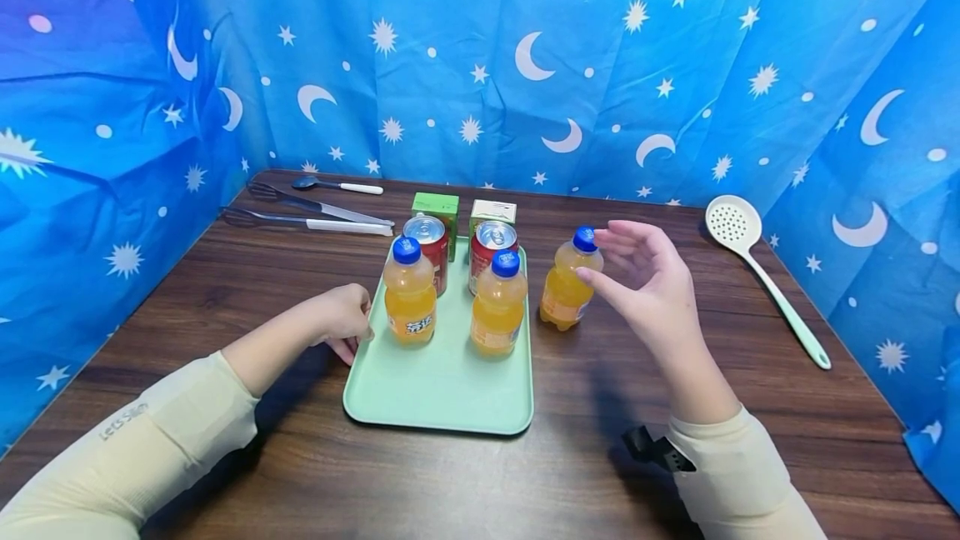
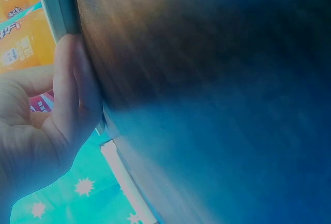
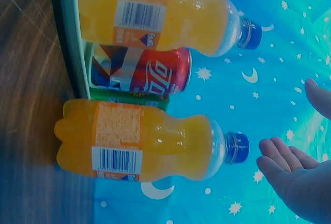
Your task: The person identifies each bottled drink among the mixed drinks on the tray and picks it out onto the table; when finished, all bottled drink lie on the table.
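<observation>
My left hand (image 1: 341, 319) grips the left rim of a light green tray (image 1: 438, 398), its thumb and fingers at the edge in the left wrist view. On the tray stand two orange soda bottles (image 1: 410, 307) with blue caps, two red soda cans (image 1: 433, 250) behind them, and a green carton (image 1: 437, 205) and a whitish carton (image 1: 493, 210) at the far end. A third orange soda bottle (image 3: 139, 141) stands upright on the table just right of the tray. Beside its cap my right hand (image 1: 648, 290) is spread, with a gap between fingertips and cap in the right wrist view.
Back left on the dark wooden table (image 1: 300, 457) lie a spoon (image 1: 322, 184) with a white handle and long metal utensils (image 1: 348, 227). A pale skimmer (image 1: 733, 223) lies at the right. Blue star-and-moon cloth (image 1: 450, 48) encloses the back and sides.
</observation>
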`<state>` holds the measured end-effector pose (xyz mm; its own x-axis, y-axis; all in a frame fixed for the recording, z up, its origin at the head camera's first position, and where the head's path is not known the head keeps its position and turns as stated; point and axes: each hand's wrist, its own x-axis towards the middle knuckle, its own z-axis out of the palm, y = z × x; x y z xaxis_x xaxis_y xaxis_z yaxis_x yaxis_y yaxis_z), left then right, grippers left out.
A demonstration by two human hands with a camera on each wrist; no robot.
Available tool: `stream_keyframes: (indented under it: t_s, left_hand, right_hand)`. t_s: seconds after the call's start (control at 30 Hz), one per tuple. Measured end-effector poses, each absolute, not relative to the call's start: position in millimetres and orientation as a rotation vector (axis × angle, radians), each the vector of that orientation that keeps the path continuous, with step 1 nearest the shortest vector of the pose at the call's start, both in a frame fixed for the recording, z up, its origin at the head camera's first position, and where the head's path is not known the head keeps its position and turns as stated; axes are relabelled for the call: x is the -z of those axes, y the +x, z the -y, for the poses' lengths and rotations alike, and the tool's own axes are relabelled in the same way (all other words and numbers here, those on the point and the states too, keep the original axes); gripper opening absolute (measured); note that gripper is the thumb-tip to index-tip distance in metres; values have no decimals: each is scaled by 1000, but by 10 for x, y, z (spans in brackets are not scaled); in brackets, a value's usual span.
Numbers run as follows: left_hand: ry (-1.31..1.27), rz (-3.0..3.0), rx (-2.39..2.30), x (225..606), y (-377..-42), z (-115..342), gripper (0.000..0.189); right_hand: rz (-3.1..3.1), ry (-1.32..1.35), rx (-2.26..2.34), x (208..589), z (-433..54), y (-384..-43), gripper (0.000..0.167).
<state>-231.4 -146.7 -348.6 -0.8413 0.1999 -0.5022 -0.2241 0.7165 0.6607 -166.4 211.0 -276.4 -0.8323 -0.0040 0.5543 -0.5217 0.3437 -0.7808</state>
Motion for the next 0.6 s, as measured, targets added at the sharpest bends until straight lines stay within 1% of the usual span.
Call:
stream_keyframes:
  t_s: [0.43,0.6]
  left_hand:
    - [-12,-2376,-982,3464,-2307,1459,21]
    - [-18,-2371,-983,3465,-2308,1456,19]
  right_hand:
    - [2199,515,-1514,2848,-1996,-1661,53]
    - [2257,506,-1516,2887,-1974,-1667,56]
